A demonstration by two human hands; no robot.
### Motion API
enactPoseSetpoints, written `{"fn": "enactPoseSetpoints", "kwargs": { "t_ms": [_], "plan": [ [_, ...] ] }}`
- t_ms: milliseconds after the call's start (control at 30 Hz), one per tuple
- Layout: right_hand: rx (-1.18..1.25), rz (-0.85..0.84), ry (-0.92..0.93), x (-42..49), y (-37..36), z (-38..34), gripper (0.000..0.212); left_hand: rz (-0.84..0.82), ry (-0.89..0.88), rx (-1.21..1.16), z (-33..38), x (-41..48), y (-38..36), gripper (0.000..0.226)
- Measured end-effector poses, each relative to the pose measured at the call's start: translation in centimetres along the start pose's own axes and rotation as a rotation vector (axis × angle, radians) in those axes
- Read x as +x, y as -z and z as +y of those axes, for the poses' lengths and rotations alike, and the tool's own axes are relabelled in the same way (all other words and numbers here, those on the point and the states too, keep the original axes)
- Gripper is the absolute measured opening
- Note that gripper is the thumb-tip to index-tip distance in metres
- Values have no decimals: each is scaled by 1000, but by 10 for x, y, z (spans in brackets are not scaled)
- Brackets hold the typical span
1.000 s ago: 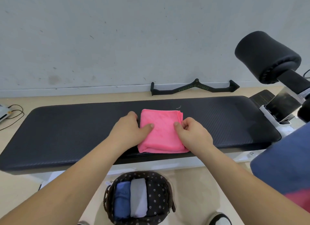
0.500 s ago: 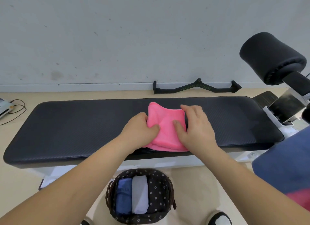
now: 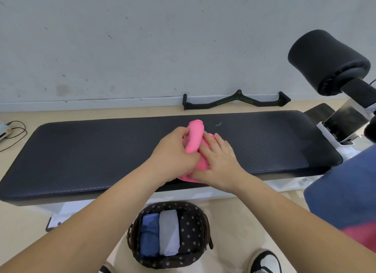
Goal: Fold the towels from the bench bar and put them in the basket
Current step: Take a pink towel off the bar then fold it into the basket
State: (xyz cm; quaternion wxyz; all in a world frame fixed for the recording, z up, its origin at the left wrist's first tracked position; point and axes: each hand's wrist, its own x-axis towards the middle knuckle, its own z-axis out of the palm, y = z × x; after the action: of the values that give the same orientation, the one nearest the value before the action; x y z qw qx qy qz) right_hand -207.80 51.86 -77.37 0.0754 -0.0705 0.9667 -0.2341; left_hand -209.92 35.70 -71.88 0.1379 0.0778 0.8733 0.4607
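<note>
Head view: pink towel (image 3: pixel 195 137) partly folded on the bench pad (image 3: pixel 101 150), both hands on it.

I see the towel lying at the middle of the pad, by its front edge. The left hand (image 3: pixel 173 154) grips 1 flap and holds it upright, fingers curled round it. The right hand (image 3: pixel 218 160) lies flat on the rest, fingers straight, just beside the left. On the floor in front of the pad stands the basket (image 3: pixel 171 261), holding 2 folded towels side by side: a blue towel (image 3: pixel 149 236) and a grey towel (image 3: pixel 168 232). A blue cloth (image 3: pixel 345 191) fills the right edge.
</note>
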Motion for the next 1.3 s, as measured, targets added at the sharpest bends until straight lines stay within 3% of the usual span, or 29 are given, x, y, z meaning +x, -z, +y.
{"fn": "enactPoseSetpoints", "kwargs": {
  "t_ms": [133, 200, 367, 467, 600, 700, 767, 867, 967, 1100, 1200, 1300],
  "plan": [
    [207, 217, -36, -2, 14, 14, 90, 32, -97, 171, 4, -1, -8, 25],
    [181, 281, -114, -1, 23, 24, 72, 62, -131, 214, 4, 1, -11, 14],
    [147, 172, -154, -9, 28, 29, 44, 101, -212, 269, 25, -3, -24, 15],
    [191, 132, -169, -9, 28, 30, 25, -22, -176, 333, 34, -4, -40, 31],
    [420, 203, -202, -8, 32, 31, 29, -133, -97, 326, 25, 8, -43, 22],
    [540, 217, -226, -8, 36, 30, 31, -119, -113, 355, 16, 12, -38, 10],
    [482, 223, -219, -6, 33, 28, 41, -51, -153, 380, 13, 12, -37, 29],
    [387, 227, -245, -1, 32, 26, 31, 77, -114, 295, 12, 13, -32, 55],
    [424, 196, -252, -2, 35, 21, 25, 45, 49, 214, 4, 20, -25, 68],
    [554, 85, -238, -16, 36, 8, 22, -94, 236, -275, -1, 15, -20, 35],
    [748, -39, -178, -33, 35, -1, 15, -133, 255, -374, -2, -1, -13, 26],
    [689, -95, -118, -53, 30, -12, 13, -107, 241, -400, -11, -25, -6, 19]
  ]
}}
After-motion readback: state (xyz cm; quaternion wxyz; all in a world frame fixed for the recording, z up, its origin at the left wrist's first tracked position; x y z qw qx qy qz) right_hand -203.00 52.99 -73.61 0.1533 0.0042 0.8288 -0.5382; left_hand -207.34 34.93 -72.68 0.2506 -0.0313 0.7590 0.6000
